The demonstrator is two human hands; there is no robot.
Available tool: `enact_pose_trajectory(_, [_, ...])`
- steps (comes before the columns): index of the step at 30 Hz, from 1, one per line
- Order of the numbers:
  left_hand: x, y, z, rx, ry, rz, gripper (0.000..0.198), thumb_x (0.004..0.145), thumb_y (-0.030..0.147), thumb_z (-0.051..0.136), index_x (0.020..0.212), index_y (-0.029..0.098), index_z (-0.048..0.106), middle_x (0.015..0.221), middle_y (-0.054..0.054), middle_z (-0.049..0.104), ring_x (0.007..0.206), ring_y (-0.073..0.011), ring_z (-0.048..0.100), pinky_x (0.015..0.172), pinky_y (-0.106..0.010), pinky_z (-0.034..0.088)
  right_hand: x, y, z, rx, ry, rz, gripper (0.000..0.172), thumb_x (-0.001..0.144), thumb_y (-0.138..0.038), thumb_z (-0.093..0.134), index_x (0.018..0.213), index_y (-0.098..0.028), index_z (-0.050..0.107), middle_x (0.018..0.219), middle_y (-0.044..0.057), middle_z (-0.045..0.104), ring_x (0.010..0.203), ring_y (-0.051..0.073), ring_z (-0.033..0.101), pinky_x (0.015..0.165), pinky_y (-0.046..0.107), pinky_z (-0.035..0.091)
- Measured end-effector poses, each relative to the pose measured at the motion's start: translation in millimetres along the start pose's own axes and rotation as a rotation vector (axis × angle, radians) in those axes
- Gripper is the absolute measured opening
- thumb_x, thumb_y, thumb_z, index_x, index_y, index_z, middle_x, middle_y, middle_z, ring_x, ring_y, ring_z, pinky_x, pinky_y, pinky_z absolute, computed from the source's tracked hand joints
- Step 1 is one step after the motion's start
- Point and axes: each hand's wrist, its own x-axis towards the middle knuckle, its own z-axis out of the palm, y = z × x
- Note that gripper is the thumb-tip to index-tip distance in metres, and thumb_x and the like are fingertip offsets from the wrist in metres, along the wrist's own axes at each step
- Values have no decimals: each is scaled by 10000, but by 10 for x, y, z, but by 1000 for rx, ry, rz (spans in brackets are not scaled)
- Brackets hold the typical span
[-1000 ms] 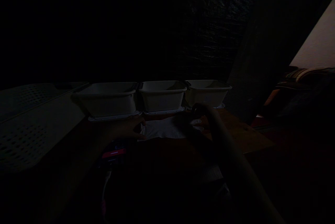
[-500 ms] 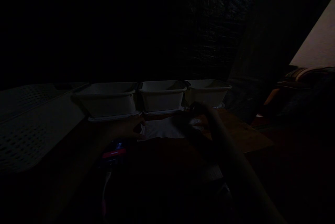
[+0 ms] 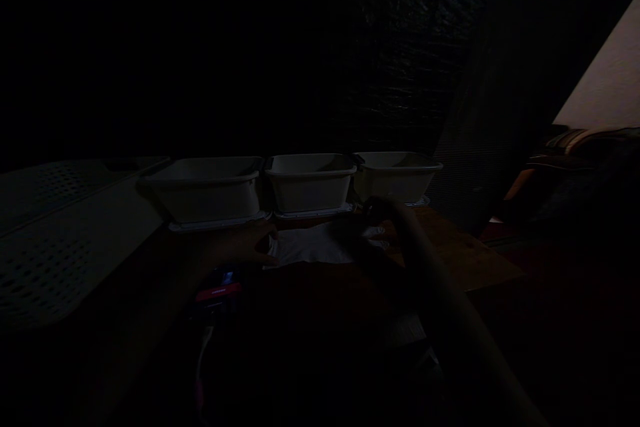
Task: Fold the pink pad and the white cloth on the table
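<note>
The cloth (image 3: 310, 245) could crease if the left hand (image 3: 250, 245), fingers spread at its edge, shifts; I cannot tell whether the right hand (image 3: 384, 208) pinches anything.

From where I'm standing, a row of three off-white rectangular plastic tubs (image 3: 311, 195) is walling off the back of the brown wooden table (image 3: 467, 260), leaving only slim gaps. An off-white perforated plastic basket (image 3: 117, 214) is closing the left side. The bare left hand (image 3: 249, 244) is blocking the left end of the flat white cloth (image 3: 310, 247); just nearer, a dark phone with a red-banded screen (image 3: 219, 292) is lying in the way, its thin pale cable (image 3: 201, 354) trailing. The bare right hand (image 3: 384, 208) is crowding the right tub, its forearm barring the near right. Between the hands, the cloth's middle is offering room from above; bare wood is stretching rightward past the forearm.
</note>
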Motion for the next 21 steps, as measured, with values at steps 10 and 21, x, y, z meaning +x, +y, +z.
enact_pose_trajectory(10, [15, -38, 17, -5, 4, 7, 556, 764, 519, 709, 1203, 207, 570, 1304, -123, 575, 1155, -293, 576, 955, -383, 474, 63, 27, -1, -36, -5, 30, 398, 909, -72, 575, 1302, -34, 631, 1177, 184, 690, 998, 179, 702, 790, 189, 532])
enact_pose_trajectory(21, [23, -65, 33, -11, 6, 14, 557, 775, 542, 703, 1203, 212, 567, 1324, -123, 561, 1186, -296, 554, 987, -392, 450, 117, 127, 0, -18, 31, 11, 396, 841, -80, 648, 1235, -65, 682, 1012, 165, 730, 970, 217, 709, 845, 267, 542])
